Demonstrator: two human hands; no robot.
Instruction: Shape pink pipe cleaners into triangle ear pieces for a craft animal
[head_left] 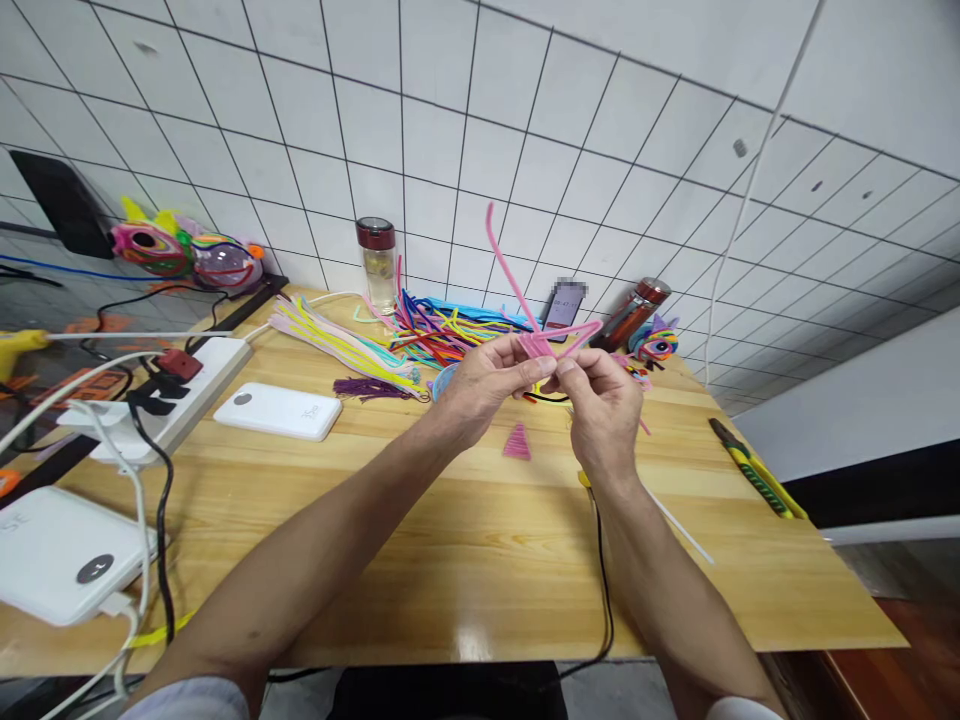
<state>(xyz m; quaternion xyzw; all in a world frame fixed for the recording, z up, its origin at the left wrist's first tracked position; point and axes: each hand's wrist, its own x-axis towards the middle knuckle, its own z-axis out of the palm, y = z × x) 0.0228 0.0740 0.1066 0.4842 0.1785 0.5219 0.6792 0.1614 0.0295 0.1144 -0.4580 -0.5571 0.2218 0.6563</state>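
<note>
Between my two hands, above the middle of the table, is a pink pipe cleaner (512,275) bent in zigzag folds. One long end sticks up and to the left; another part loops out to the right. My left hand (491,385) pinches the folded part between thumb and fingers. My right hand (604,400) grips the pipe cleaner close beside it, thumb tip near the left thumb. Below them on the table lies a small pink triangle (517,442) of folded pipe cleaner.
Loose coloured pipe cleaners (450,330) are heaped at the back. Nearby stand a glass bottle (379,265), a phone (565,305) and a red flask (634,310). Pliers (757,470) lie right. Left are power banks (277,411), a power strip (172,400) with cables, and a colourful fish-like craft (187,250).
</note>
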